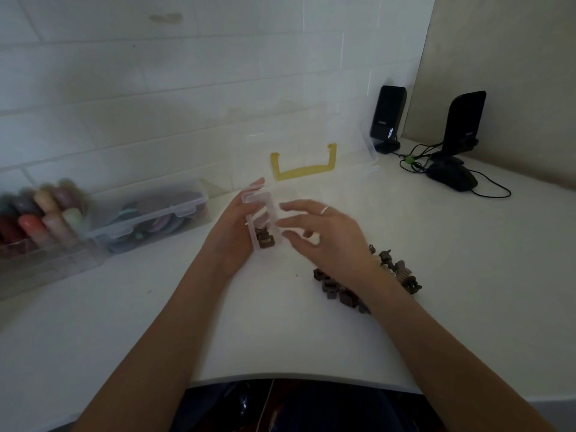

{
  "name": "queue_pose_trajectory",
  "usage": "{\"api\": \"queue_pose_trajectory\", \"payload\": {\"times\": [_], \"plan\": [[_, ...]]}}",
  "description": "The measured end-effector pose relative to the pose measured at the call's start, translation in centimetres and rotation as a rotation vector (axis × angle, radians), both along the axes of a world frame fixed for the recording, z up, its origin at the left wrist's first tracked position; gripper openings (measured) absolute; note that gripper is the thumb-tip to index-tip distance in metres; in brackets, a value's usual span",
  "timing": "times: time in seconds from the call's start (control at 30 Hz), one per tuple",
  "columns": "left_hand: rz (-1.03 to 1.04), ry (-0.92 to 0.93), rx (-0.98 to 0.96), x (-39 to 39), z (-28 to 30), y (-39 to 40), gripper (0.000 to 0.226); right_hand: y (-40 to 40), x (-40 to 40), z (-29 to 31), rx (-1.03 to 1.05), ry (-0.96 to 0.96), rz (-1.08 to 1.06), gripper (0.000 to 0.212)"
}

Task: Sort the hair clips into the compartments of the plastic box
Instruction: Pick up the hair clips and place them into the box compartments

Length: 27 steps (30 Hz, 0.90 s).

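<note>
holding a small clear box (261,220) above the white table (249,322), the left hand (232,233) has its fingers curled round the box's far and left sides, thumb side toward the camera. the box is tilted, its open end up and away, and a few brown hair clips (265,240) lie at its lower end. the right hand (324,235) hovers just to the right of the box with fingers spread and loosely bent, holding nothing; whether its fingertips touch the box wall cannot be told. a ring (324,210) sits on one finger. under and behind the right wrist a pile of brown clips (338,289) lies on the table, with more clips (402,271) on its far side. behind the hands stands a large clear box with a yellow handle (304,165), its lid leaning against the tiled wall. at the left sit a closed clear case (149,213) and a blurred tray of coloured items (40,216). at the right stand two black speakers (388,118) and a mouse (452,179).
</note>
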<state>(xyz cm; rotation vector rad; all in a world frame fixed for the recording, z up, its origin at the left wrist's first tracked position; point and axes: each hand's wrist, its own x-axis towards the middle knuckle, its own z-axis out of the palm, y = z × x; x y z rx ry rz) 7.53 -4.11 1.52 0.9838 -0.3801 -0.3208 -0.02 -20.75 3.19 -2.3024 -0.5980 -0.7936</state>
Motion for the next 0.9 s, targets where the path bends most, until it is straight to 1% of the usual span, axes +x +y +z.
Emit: {"api": "queue_pose_trajectory", "payload": {"times": [0.07,0.1,0.13,0.2,0.27,0.37,0.43,0.47,0.53,0.63,0.77,0.83,0.9], "plan": [[0.049,0.038,-0.003,0.3,0.0,0.2,0.074,-1.7,-0.5,1.1,0.197,0.044,0.005,0.009],[0.062,0.045,-0.001,0.5,0.0,0.3,0.076,-2.7,-0.5,1.5,0.257,0.094,0.000,0.008],[0.064,0.048,-0.002,0.6,0.0,0.4,0.077,-3.6,-0.4,1.8,0.270,0.163,-0.016,0.007],[0.062,0.057,-0.010,0.6,0.1,0.4,0.081,-4.9,-0.1,1.7,0.156,0.304,-0.060,0.006],[0.061,0.064,-0.022,0.4,0.1,0.4,0.084,-5.1,0.2,1.2,0.040,0.369,-0.043,0.007],[0.057,0.060,-0.035,0.3,0.2,0.5,0.079,-4.7,0.2,1.1,-0.013,0.472,0.059,0.010],[0.059,0.066,-0.042,0.2,0.2,0.5,0.073,-4.6,0.0,1.1,-0.064,0.580,0.080,0.018],[0.056,0.072,-0.052,0.1,0.3,0.4,0.073,-4.6,-0.1,1.0,-0.090,0.635,0.082,0.021],[0.049,0.081,-0.068,0.0,0.4,0.4,0.076,-4.5,-0.2,0.8,-0.112,0.711,0.106,0.019],[0.049,0.062,-0.048,0.0,0.3,0.4,0.074,-4.2,-0.1,0.7,-0.107,0.738,0.129,0.008],[0.058,0.062,-0.040,0.3,0.2,0.3,0.082,-3.7,-0.1,0.7,-0.102,0.678,0.134,0.012],[0.059,0.058,-0.026,0.3,0.4,0.3,0.083,-3.6,-0.2,0.9,-0.027,0.629,0.129,0.015],[0.063,0.049,0.007,0.1,0.5,0.2,0.083,-3.6,-0.3,1.3,0.110,0.579,0.136,0.015]]}}
